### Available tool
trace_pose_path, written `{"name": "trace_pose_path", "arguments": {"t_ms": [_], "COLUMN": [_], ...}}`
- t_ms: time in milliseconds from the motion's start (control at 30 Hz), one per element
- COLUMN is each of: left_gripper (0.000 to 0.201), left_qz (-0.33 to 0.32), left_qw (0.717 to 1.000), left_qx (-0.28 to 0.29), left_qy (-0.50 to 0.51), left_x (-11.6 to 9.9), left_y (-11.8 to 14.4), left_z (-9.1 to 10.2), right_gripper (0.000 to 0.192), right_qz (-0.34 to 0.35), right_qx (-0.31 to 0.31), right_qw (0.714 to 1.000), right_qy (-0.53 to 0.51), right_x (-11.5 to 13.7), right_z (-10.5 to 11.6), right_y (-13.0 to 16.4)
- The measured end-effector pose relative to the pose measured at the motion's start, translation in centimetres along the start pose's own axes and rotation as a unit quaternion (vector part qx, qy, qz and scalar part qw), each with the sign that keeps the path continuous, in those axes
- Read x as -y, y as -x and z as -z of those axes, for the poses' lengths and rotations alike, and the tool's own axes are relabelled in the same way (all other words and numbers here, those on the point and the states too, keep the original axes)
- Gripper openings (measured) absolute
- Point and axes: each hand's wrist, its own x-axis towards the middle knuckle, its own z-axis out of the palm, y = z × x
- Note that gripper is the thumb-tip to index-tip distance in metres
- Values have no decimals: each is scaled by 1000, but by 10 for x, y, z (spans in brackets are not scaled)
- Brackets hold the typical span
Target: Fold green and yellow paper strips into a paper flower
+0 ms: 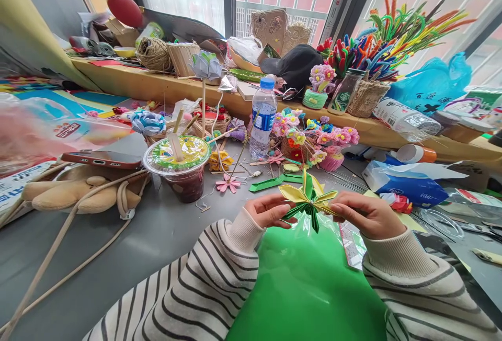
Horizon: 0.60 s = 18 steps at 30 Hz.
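Both hands are pinching a yellow-and-green folded paper flower [308,199] above the green plastic sheet [301,278]: left hand [270,210] and right hand [366,214] fingers are closing on opposite petals. Light, even pressure near the centre is advisable, keeping the creases from flattening over the tabletop [129,236].

Paper flower [308,199], frame centre: yellow and green. Sleeves [219,273]: cream, dark stripes. Bag [301,288], bottom centre: bright green. Counter [164,231]: grey. Bottle [263,118] cap and label: blue.
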Motion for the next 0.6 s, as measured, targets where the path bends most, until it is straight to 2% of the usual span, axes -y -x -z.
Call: {"name": "trace_pose_path", "arguments": {"t_ms": [167, 300, 467, 600], "left_gripper": [39, 37, 37, 35], "left_qz": [1, -1, -3, -6], "left_qw": [1000, 1000, 1000, 1000], "left_qx": [6, 16, 19, 21], "left_qy": [11, 19, 10, 10], "left_x": [-1, -2, -3, -3], "left_y": [1, 2, 2, 2], "left_z": [-1, -2, -3, -2], "right_gripper": [24, 23, 23, 23], "right_qz": [-18, -27, -17, -13], "right_qx": [2, -19, 47, 50], "right_qw": [1000, 999, 999, 998], "right_qy": [-13, -27, 11, 35], "right_x": [0, 0, -3, -4], "right_z": [-3, -3, 1, 3], "right_y": [1, 1, -1, -1]}}
